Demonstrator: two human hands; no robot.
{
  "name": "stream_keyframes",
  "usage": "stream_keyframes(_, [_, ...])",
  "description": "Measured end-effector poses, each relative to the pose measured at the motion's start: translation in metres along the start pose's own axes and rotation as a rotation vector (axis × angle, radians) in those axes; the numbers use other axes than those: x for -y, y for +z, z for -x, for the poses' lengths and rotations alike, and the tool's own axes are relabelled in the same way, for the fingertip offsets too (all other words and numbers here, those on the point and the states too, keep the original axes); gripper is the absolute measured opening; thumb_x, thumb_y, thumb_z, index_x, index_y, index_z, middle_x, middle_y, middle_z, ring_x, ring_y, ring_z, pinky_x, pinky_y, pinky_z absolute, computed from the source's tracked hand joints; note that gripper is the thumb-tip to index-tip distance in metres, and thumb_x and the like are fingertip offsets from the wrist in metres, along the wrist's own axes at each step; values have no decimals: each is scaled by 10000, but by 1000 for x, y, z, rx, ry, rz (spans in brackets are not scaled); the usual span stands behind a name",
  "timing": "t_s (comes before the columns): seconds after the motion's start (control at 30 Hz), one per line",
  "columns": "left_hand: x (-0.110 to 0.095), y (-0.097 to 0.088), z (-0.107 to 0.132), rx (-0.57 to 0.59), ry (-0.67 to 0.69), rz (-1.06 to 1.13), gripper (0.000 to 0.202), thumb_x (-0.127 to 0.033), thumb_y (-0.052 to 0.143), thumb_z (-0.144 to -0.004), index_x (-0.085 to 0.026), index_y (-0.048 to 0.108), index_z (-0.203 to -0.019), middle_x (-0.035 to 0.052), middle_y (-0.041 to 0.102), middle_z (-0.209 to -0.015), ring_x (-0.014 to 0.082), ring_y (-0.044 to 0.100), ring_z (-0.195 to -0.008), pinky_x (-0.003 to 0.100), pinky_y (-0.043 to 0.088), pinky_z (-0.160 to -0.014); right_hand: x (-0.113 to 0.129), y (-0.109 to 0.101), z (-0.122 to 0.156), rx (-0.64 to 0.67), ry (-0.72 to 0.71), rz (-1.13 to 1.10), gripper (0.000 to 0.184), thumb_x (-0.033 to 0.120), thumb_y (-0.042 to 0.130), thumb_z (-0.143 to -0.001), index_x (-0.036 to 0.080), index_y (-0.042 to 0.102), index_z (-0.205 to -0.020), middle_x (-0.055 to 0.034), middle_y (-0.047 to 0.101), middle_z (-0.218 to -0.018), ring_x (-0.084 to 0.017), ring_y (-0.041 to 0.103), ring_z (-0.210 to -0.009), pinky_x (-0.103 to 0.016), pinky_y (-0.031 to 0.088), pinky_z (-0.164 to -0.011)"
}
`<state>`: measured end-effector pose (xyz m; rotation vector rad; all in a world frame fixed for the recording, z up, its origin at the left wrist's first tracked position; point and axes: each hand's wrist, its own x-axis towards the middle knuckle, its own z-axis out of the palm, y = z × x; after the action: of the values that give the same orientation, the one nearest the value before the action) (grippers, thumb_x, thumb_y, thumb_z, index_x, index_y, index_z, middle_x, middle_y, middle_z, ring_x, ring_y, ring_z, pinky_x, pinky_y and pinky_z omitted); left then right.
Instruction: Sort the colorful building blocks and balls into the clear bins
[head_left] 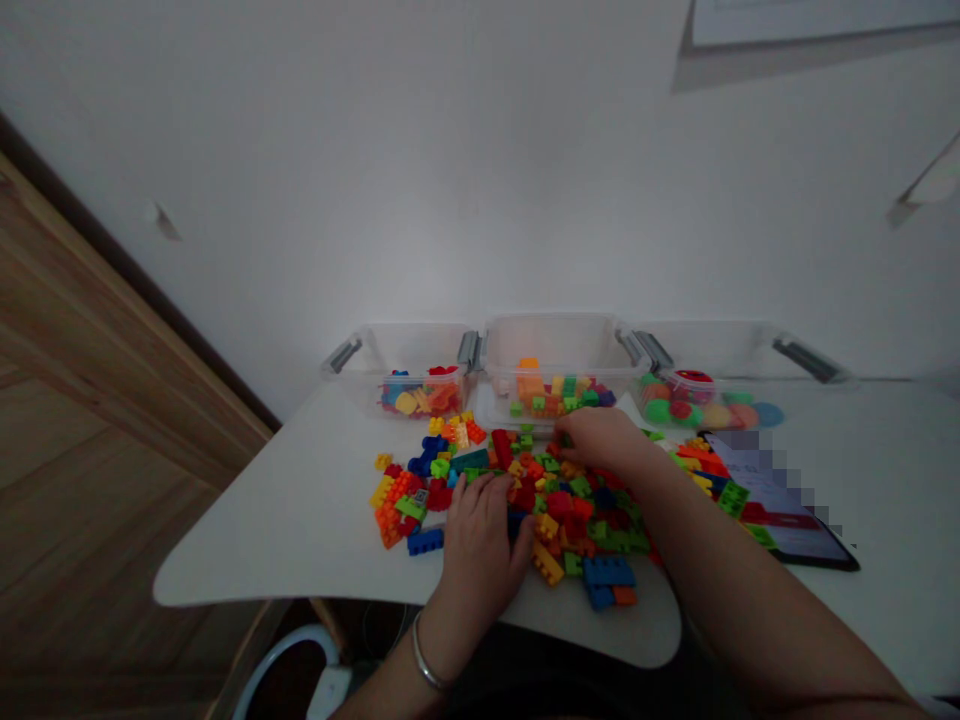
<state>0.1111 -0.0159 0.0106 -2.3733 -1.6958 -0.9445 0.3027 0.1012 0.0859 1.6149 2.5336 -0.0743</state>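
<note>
A loose heap of plastic toy building bricks (540, 500) in red, orange, yellow, green and blue is spread over the middle of a white desk (285, 530), and both hands are placed on it. The left hand (480, 535), with a metal bangle (425, 665) around its wrist, is laid at the heap's 8 o'clock side, its fingers (476, 490) curved down over the bricks; it is partly closed, but whether a brick is gripped cannot be told. The right hand (600, 445) is held at about 2 o'clock, with its fingers (570, 425) curled down into the far part of the heap; their tips are hidden among the bricks, so no grip can be confirmed. Three clear plastic bins are lined up at 12 o'clock against a white wall (480, 170). Mixed bricks are held in the left bin (420, 390) and the middle bin (555, 385), while round coloured pieces are held in the right bin (697, 395). A tablet (814, 540) with a pixelated screen is lying at 3 o'clock, partly covered by a smaller spill of bricks (701, 465). A wooden panel (97, 400) is seen at 9 o'clock beyond the desk's edge.
</note>
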Motion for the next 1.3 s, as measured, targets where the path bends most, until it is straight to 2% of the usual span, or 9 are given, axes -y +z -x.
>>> stream_keyframes(0.2, [0,0,-1,0,3,2,368,-258,570,-854,-130,551,-1198,129,675,-1167,311,595,-1129,590,408,-1061,4,-2,0,-1,-44,7,229,298,565,-832,240,719,-992,-75,745,-1007,-231,688,-937,-278,480,-694])
stream_keyframes(0.37, [0,-2,-2,3,1,4,377,-249,577,-846,-126,554,-1201,129,675,-1163,310,599,-1115,597,409,-1060,-2,-21,15,-141,-65,-94,216,362,589,-850,258,695,-1008,-37,737,-901,-192,673,-818,-260,436,-645])
stream_keyframes(0.47, [-1,-2,-2,-5,-6,13,371,-251,581,-844,-133,560,-1195,127,677,-1154,305,602,-1114,590,406,-1067,-10,-37,30,-364,-83,-205,228,364,596,-845,249,681,-1024,-15,711,-845,-153,626,-717,-250,407,-617])
stream_keyframes(0.57, [-1,-2,-2,-2,-15,22,367,-260,577,-847,-137,562,-1193,126,675,-1154,304,601,-1118,591,402,-1070,-18,-47,40,-692,-52,-326,244,346,580,-847,216,663,-1037,-25,676,-835,-135,574,-651,-261,419,-621])
stream_keyframes(0.67, [-1,-2,-2,6,-24,26,362,-269,571,-854,-144,559,-1194,125,672,-1159,306,596,-1125,593,392,-1078,-24,-46,39,-1011,43,-386,242,366,548,-868,207,648,-1021,-50,658,-880,-146,556,-653,-299,460,-688])
stream_keyframes(0.73, [0,-1,-1,10,-26,25,363,-262,568,-852,-147,555,-1197,123,672,-1164,307,594,-1127,594,389,-1080,-29,-40,33,-1113,114,-392,246,387,533,-879,209,642,-1009,-65,656,-912,-164,563,-685,-323,474,-729])
stream_keyframes(0.83, [1,-1,-1,13,-20,22,367,-253,564,-851,-149,551,-1203,118,673,-1165,306,594,-1126,591,393,-1077,-38,-28,20,-1104,174,-401,271,416,524,-882,203,640,-1003,-75,658,-933,-182,568,-722,-336,478,-741])
stream_keyframes(0.97, [1,0,0,5,-9,15,369,-252,558,-853,-148,546,-1206,115,672,-1173,305,592,-1130,593,391,-1077,-48,-16,6,-996,213,-380,305,433,528,-878,182,663,-987,-85,673,-938,-197,571,-746,-348,463,-762])
stream_keyframes(1.3, [0,-1,-2,-2,-15,33,370,-253,569,-843,-147,555,-1197,124,674,-1162,306,598,-1125,599,394,-1074,-48,-15,4,-905,232,-410,328,375,559,-847,174,691,-1070,-77,705,-941,-222,603,-792,-368,448,-800])
